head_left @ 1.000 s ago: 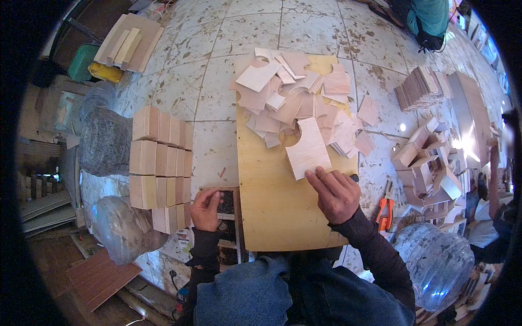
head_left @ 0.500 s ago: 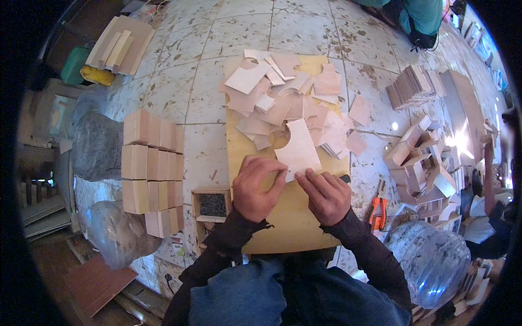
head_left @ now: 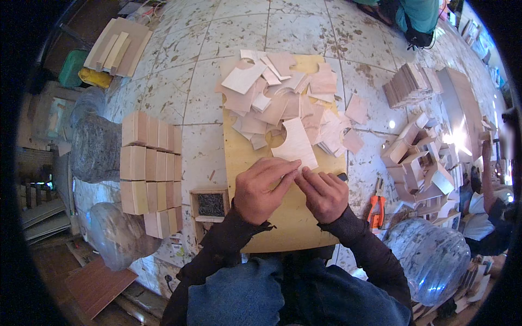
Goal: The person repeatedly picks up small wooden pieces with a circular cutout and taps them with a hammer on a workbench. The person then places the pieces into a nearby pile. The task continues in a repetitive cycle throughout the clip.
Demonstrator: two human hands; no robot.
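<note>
A pale thin plywood piece [head_left: 297, 142] with a curved cut-out in its left side lies over the near end of a heap of similar pieces [head_left: 277, 100]. My right hand [head_left: 327, 196] is closed, with thumb and fingers gripping its near edge. My left hand [head_left: 260, 189] is pinched, its fingertips meeting the right hand's at that same edge. Whatever the left fingers hold is too small or too covered to make out. Beneath everything is a yellow board [head_left: 283, 228]. A small black object [head_left: 342, 177] pokes out at the board's right edge.
Left of the board stand a wooden box [head_left: 211, 205] of small dark metal bits and stacked wooden blocks [head_left: 152, 163]. On the right are orange-handled pliers [head_left: 377, 209], angled wooden parts [head_left: 418, 163], a plywood stack [head_left: 410, 84] and a clear plastic bag [head_left: 427, 261]. Another person [head_left: 416, 22] is at the far right.
My left fingertips have moved right and slightly up, closing the gap to the right hand at the plywood's near edge. The dark tip seen between the left fingers is now covered.
</note>
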